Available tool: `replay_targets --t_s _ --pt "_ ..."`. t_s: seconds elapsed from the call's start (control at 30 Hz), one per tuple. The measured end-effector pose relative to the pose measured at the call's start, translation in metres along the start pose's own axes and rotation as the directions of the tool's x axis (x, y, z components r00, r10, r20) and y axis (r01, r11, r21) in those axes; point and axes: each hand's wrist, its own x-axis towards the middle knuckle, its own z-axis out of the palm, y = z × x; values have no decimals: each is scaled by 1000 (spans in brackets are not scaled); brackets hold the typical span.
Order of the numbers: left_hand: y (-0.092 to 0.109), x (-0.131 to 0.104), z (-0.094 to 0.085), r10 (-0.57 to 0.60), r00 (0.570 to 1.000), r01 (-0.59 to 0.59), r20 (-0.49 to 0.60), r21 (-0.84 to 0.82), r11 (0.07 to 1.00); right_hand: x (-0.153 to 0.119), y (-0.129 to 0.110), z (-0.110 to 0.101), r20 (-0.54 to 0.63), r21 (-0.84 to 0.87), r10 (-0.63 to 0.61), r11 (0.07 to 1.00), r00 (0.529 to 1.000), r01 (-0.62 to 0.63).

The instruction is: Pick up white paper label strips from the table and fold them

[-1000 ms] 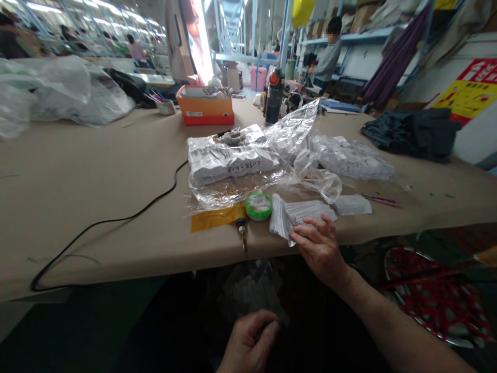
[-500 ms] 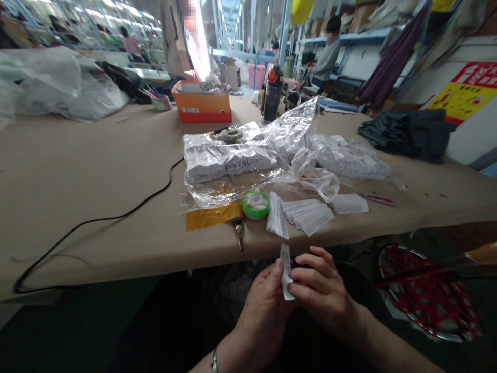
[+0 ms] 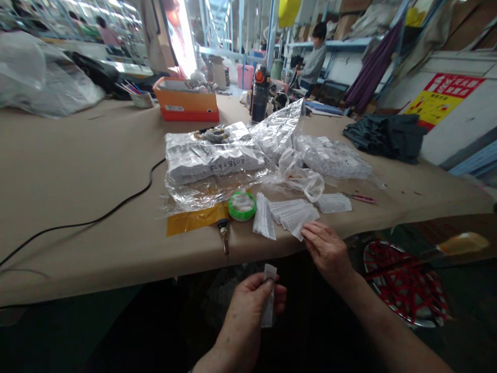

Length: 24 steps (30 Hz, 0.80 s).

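My left hand (image 3: 246,308) is closed over the dark space in front of the table, thumb pressed on a narrow white label strip (image 3: 268,306). The strip stands roughly upright, partly hidden by the thumb. Higher and to the right, my right hand (image 3: 330,251) reaches the table edge, its fingertips pinching the near end of the fanned white printed labels (image 3: 292,212). How many it grips cannot be made out. Left of the fan lies a narrow stack of labels (image 3: 264,217), and to its right a flat pile of labels (image 3: 334,203).
A green round dish (image 3: 248,213) and a metal-tipped tool (image 3: 224,235) lie near the table edge. Behind are plastic-wrapped paper bundles (image 3: 217,163), an orange box (image 3: 186,101) and a bottle (image 3: 260,96). A tray with red strips (image 3: 407,290) is low right. A person (image 3: 315,59) stands far back.
My right hand has left the strip and moved up and right to the fanned labels. My left hand keeps the strip and sits slightly lower and further left. The view has shifted.
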Motion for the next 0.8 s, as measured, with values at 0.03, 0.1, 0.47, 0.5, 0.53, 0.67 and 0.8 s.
replay_targets --t_s 0.03,0.1,0.47,0.5,0.53,0.67,0.8 --pt "1 -1 0 -5 1000 5 0 3 1000 0 1 -1 -23 25 11 1000 1000 -10" --pt "3 -3 2 -33 999 33 -2 1 999 2 0 -5 -80 84 51 996 996 -44" --pt "10 -13 7 -13 990 57 141 -311 949 -10 -88 -12 -21 413 -344 852 939 322" --pt "9 -12 6 -12 994 48 110 -334 942 -11 -90 -10 -18 413 -347 851 938 323" --pt "9 -12 5 -14 997 41 80 -349 936 -13 -91 -8 -13 418 -350 849 937 323" --pt "8 -11 2 -18 998 37 56 -363 931 -15 -87 -5 58 471 -402 818 914 330" --pt "8 -11 2 -27 997 50 70 -344 938 -13 -85 -9 97 490 -424 808 901 328"
